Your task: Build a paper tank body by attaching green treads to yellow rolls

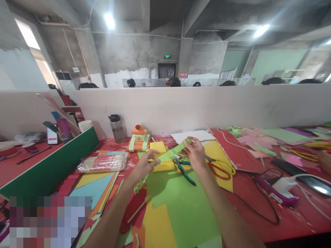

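Note:
Between my two hands a light green paper strip (171, 154) is stretched at a slant, its right end higher. My left hand (148, 163) pinches the lower left end. The upper right end is between the fingers of my right hand (194, 150). Right under the strip lie pliers with teal handles (186, 175) and a rolled yellow paper (162, 166). Green paper sheets (188, 210) cover the table below my hands. A folded green paper piece (139, 187) shows beside my left wrist. Scissors with red and yellow handles (221, 168) lie right of my right hand.
An orange and green paper model (139, 139) and a water bottle (117, 129) stand by the white partition (160, 110). Bagged sticks (103, 162) lie left, near a green divider (51, 162). A purple power strip (276, 193) with cables is right. Another person's hand (324, 160) is at the right edge.

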`<state>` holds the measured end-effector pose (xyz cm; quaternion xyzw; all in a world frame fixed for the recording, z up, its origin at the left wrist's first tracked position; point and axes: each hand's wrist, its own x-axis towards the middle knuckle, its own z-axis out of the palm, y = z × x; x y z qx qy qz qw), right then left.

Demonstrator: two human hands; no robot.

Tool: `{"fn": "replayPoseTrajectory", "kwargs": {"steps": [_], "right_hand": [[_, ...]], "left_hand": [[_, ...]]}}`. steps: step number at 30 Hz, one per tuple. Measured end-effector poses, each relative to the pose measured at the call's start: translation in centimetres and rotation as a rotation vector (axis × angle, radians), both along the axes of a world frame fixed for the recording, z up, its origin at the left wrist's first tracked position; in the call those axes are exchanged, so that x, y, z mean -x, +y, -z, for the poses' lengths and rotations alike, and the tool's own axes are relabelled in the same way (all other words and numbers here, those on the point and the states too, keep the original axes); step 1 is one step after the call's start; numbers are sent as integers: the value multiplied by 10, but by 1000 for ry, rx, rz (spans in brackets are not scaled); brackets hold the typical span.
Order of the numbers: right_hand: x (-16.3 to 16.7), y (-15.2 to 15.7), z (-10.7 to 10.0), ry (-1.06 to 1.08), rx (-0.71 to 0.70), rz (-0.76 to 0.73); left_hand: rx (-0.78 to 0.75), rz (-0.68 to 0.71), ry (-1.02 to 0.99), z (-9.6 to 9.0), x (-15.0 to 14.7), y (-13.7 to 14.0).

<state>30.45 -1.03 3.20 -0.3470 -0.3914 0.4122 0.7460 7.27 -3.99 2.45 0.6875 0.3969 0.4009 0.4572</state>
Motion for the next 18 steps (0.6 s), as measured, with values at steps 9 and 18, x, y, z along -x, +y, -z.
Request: {"fn": "replayPoseTrajectory", "kwargs": {"steps": [9,18], "right_hand": [[-8,7,9,-136,-29,88],[-36,16,8,-60,-49,222]], "left_hand": [[-33,-96,141,12,10,15],[1,-76,263,3,24,17]]}}
